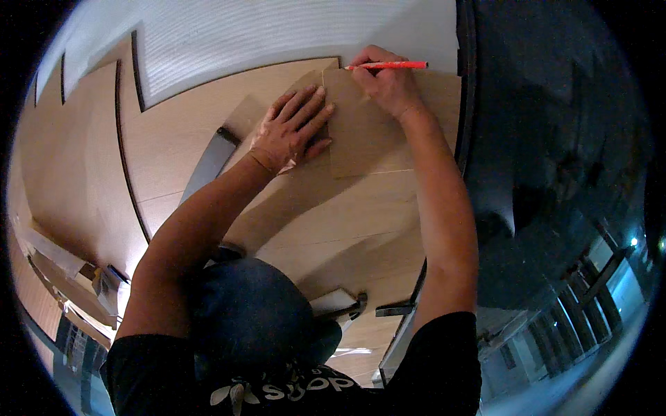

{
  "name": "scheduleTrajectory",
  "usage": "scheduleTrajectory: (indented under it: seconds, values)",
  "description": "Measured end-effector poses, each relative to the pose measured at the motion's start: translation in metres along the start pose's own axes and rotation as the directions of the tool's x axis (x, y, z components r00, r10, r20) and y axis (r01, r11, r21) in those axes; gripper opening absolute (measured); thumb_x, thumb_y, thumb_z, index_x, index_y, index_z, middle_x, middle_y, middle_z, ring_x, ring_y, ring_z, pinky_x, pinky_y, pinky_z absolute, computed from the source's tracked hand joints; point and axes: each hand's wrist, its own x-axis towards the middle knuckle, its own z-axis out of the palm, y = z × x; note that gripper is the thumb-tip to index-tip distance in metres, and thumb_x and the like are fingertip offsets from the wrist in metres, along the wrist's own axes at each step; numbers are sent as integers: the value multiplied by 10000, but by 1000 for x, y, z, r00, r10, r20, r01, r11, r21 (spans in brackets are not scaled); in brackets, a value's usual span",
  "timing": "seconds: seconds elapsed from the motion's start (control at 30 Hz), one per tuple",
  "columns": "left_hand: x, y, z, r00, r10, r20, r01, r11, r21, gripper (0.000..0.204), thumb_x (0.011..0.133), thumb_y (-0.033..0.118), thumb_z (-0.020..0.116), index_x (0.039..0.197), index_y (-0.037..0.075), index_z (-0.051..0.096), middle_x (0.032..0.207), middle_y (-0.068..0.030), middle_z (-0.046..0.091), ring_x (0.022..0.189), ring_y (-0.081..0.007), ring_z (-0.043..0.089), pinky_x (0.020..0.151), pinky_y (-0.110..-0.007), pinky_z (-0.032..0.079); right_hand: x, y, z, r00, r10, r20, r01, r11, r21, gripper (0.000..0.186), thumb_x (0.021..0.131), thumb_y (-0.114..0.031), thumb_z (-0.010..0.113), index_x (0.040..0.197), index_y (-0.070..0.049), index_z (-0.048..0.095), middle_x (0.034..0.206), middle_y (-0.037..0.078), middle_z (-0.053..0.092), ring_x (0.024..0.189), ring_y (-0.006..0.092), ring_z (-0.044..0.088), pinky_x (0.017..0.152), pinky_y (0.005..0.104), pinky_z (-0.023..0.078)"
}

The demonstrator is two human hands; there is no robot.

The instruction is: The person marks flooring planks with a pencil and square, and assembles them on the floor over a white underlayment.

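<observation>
My right hand (pixel 388 84) pinches a red pencil (pixel 409 65), its tip at the upper left corner of a short light-wood floor plank (pixel 371 142). That plank lies on top of the laid floorboards (pixel 229 97), close to the dark edge on the right. My left hand (pixel 295 128) rests flat with fingers spread, its fingertips at the short plank's left edge. Just left of that hand lies a long grey blade-like tool (pixel 211 159), partly hidden by my left forearm.
White ribbed underlay (pixel 291 35) stretches beyond the boards' stepped edge. A dark glossy surface (pixel 534 152) stands along the right side. Near my knee (pixel 250 305) lies a dark-handled tool (pixel 357 305). Cut pieces and packaging (pixel 76 267) are piled at the lower left.
</observation>
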Motion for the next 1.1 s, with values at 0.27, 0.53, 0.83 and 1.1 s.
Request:
scheduleTrajectory:
  seconds: [0.27, 0.53, 0.83, 1.1]
  values:
    - [0, 2, -2, 1000, 5, 21, -5, 1000, -26, 635, 921, 403, 675, 1465, 119, 510, 1564, -156, 441, 1439, -338, 418, 1186, -503, 305, -2, 0, 2, 998, 68, 8, -68, 997, 33, 160, 873, -201, 628, 880, -47, 673, 674, 45, 636, 605, 120, 584, 582, 300, 493]
    - [3, 2, -1, 1000, 2, -10, -2, 1000, -21, 629, 903, 419, 683, 1451, 155, 522, 1572, -112, 430, 1433, -294, 412, 1191, -470, 289, -1, 10, 1, 999, -20, -37, 20, 1000, -18, 180, 864, -220, 630, 868, -46, 673, 710, 60, 651, 663, 154, 618, 627, 324, 513]
    - [2, 3, 2, 1000, -9, -13, 9, 1000, -20, 591, 905, 364, 678, 1440, 158, 533, 1567, -104, 439, 1438, -290, 414, 1187, -465, 296, -4, 6, -2, 998, -51, -37, 52, 998, 37, 189, 877, -237, 622, 864, -57, 678, 704, 57, 659, 650, 173, 637, 627, 334, 521]
    - [4, 4, -4, 1000, -8, -5, 8, 1000, -22, 588, 903, 352, 678, 1441, 162, 533, 1561, -109, 445, 1438, -290, 412, 1187, -468, 294, -4, 7, -4, 1000, 4, 11, -4, 999, 44, 186, 879, -234, 618, 843, -59, 670, 708, 66, 667, 627, 187, 642, 628, 335, 528]
